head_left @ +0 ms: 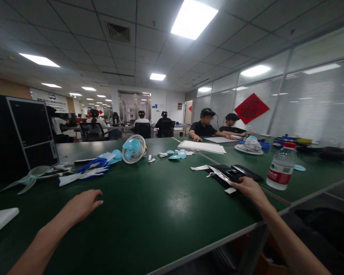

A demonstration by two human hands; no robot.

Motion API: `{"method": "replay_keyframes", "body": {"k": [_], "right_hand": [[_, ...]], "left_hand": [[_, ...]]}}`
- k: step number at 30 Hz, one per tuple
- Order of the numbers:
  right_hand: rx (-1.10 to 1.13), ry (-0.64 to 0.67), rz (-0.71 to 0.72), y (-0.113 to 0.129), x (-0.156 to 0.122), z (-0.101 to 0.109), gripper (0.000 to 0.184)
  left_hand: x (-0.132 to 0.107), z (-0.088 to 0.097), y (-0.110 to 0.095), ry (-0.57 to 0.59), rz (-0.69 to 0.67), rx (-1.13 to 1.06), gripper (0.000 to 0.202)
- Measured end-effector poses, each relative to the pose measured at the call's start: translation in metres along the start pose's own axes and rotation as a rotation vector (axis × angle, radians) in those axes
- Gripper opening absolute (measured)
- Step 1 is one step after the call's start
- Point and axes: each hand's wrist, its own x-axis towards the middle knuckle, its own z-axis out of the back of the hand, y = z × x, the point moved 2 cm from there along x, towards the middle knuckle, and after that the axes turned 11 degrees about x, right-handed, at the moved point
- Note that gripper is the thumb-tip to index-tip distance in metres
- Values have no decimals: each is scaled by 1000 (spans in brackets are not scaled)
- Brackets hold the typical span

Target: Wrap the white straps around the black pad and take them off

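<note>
Green table lies below the released left hand; the right hand touches a black item near the bottle, its grip unclear.

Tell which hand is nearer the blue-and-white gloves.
Left. The left hand is on the near side of the gloves, apart from them; the right hand is far right, at the black item.

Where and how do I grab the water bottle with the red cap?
Probably best around the label, partway down the bottle, from its left side with your right hand, the nearer hand, after leaving the black item. It stands upright with the red cap on top, so your hand could wrap its rounded body.
</note>
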Motion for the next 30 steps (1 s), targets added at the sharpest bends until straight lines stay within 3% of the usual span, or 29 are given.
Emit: {"method": "replay_keyframes", "body": {"k": [5,10,13,16,19,21,26,28,30], "right_hand": [[178,84,-138,7,-3,-8,69],[320,89,-57,28,-12,-5,40],[323,35,71,56,-22,2,25],[213,-129,300,94,-33,7,21],[38,-225,545,131,-39,-5,20],[-107,-173,655,147,-41,-26,20],[-345,183,717,156,-48,-85,20],[-345,236,714,150,-46,-92,23],[-330,198,680,141,-35,-83,26]], "left_hand": [[-5,5,-9,31,11,13,55],[-4,5,-8,42,11,1,55],[-2,4,-8,40,13,5,55],[-1,6,-11,26,-2,22,53],[3,12,-17,-15,-23,45,52],[6,19,-19,-42,-28,48,53],[17,42,-20,-127,-50,52,55],[22,44,-18,-158,-55,59,54],[26,39,-14,-152,-51,47,53]]}}
